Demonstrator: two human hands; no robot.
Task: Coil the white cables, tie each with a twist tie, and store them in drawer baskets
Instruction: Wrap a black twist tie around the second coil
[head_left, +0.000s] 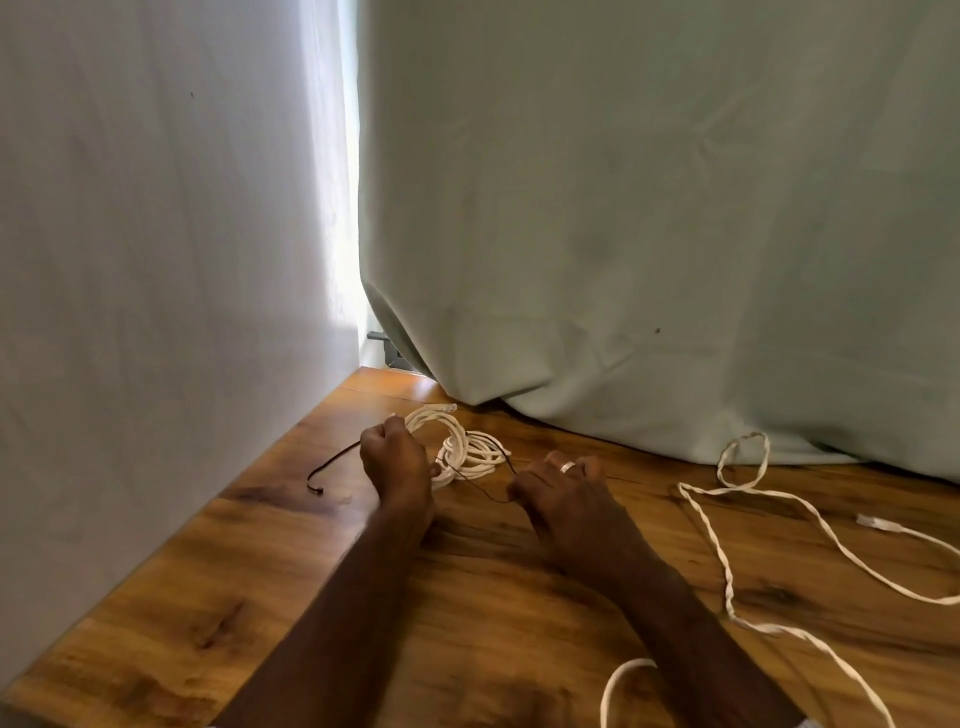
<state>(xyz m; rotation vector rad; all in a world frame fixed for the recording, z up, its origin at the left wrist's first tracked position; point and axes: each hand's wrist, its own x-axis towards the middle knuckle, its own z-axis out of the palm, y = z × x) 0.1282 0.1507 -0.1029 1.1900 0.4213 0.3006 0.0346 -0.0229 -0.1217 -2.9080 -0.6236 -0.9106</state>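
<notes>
A coiled white cable (467, 449) lies on the wooden table (270, 582) near the back. My left hand (397, 462) grips the coil's left side, fingers curled round its loops. My right hand (561, 493), with a ring on one finger, pinches one end of a thin dark twist tie (488, 486) that runs across the coil. The tie's other end (327, 473) sticks out left of my left hand. A second white cable (727, 566) lies loose and uncoiled on the right, its plug (875, 522) near the right edge.
A pale green cloth (649, 234) hangs behind the table and drapes onto its back edge. A white curtain (156, 260) runs along the left side. No drawer baskets are in view.
</notes>
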